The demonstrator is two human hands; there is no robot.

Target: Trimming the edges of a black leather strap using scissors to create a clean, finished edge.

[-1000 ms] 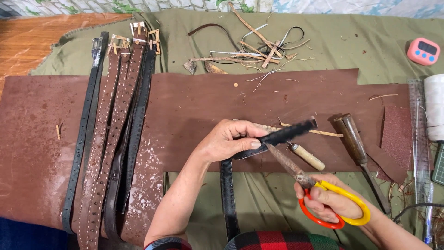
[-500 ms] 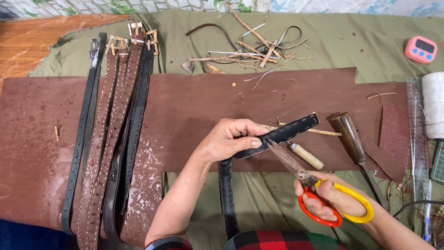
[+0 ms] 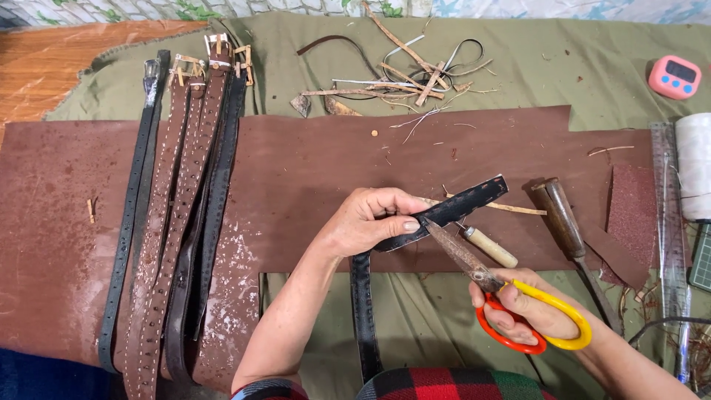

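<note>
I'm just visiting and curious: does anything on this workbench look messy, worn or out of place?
Yes. Leather scraps lie strewn on the green cloth, the scissors' blades look rusty, and the brown leather sheet shows whitish scuffs near the belts.

Bright, even daylight, soft shadows, sharp focus throughout.

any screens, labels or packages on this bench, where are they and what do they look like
Pink timer: far right top, on the green cloth; small rounded pink case with a dark blue screen and blue buttons.
Dark device: right edge, below the white thread spool; cut off by the frame, dark face with a grid of keys, possibly a calculator.
No packages, labels or signs show.
</note>
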